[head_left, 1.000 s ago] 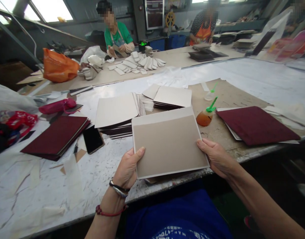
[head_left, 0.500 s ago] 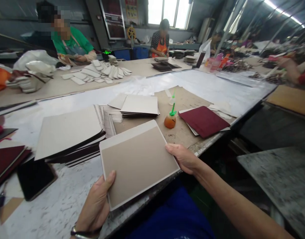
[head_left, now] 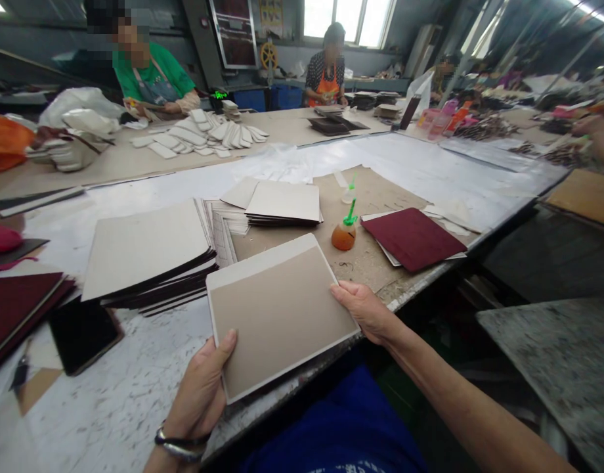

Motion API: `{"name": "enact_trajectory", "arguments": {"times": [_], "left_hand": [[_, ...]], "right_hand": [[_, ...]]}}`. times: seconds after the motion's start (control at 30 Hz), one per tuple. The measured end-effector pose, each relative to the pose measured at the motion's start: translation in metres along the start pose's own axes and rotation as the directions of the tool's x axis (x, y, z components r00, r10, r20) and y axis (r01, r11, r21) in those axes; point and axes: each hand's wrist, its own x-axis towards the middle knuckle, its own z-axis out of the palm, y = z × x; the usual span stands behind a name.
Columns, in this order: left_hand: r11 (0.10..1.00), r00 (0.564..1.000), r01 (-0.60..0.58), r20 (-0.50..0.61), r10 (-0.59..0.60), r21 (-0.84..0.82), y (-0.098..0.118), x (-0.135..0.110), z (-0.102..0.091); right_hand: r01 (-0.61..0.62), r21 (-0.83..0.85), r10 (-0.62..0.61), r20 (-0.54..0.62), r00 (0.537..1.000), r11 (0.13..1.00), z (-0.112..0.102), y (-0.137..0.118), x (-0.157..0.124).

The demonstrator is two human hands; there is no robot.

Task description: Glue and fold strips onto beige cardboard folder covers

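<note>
Between my two hands is a flat rectangular panel [head_left: 282,315], beige with a pale border that is wider along its far edge. My left hand [head_left: 201,381] grips its near left corner, thumb on top and fingers beneath. On the right edge, my right hand [head_left: 364,309] pinches the panel the same way, its fingers mostly hidden underneath. Just beyond the panel stands a small bottle of orange liquid [head_left: 343,237] with a green nozzle. A stack of pale panels with dark undersides [head_left: 149,246] lies to the left, and a smaller stack [head_left: 285,200] sits farther back.
A dark red panel [head_left: 414,238] rests on pale sheets at the right table edge. To the left are a phone [head_left: 85,335] and more dark red pieces [head_left: 21,309]. Across the table, a person in green [head_left: 157,75] and a person in an orange apron [head_left: 325,82] sit working.
The view has shifted slightly, so the table's contents appear a little farther right. Both hands keep the same grip on the panel.
</note>
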Motion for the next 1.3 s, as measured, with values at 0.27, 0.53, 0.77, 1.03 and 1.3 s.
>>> {"name": "enact_trajectory", "arguments": {"times": [0.27,0.53,0.77,1.03,1.3], "left_hand": [[0.995,0.998,-0.047,0.030,0.050,-0.092,-0.003,0.005,0.005],[0.997,1.000,-0.022,-0.022,0.020,-0.073,-0.008,0.015,-0.001],[1.000,0.998,-0.021,-0.056,0.020,-0.018,-0.008,0.020,-0.001],[1.000,0.996,-0.008,-0.084,0.006,-0.023,-0.010,0.022,0.002],[0.998,0.998,-0.039,-0.058,0.036,-0.052,-0.002,0.022,0.012]], "right_hand": [[-0.034,-0.015,0.033,-0.025,0.999,0.999,-0.005,0.005,0.003],[0.007,-0.052,-0.008,-0.032,0.999,0.999,-0.005,0.007,0.012],[-0.017,-0.066,0.015,-0.033,0.999,0.998,-0.005,0.002,0.013],[-0.040,-0.264,0.046,0.015,0.999,0.964,-0.012,-0.001,0.016],[0.028,-0.583,-0.048,-0.019,0.999,0.812,-0.015,-0.007,0.026]]}}
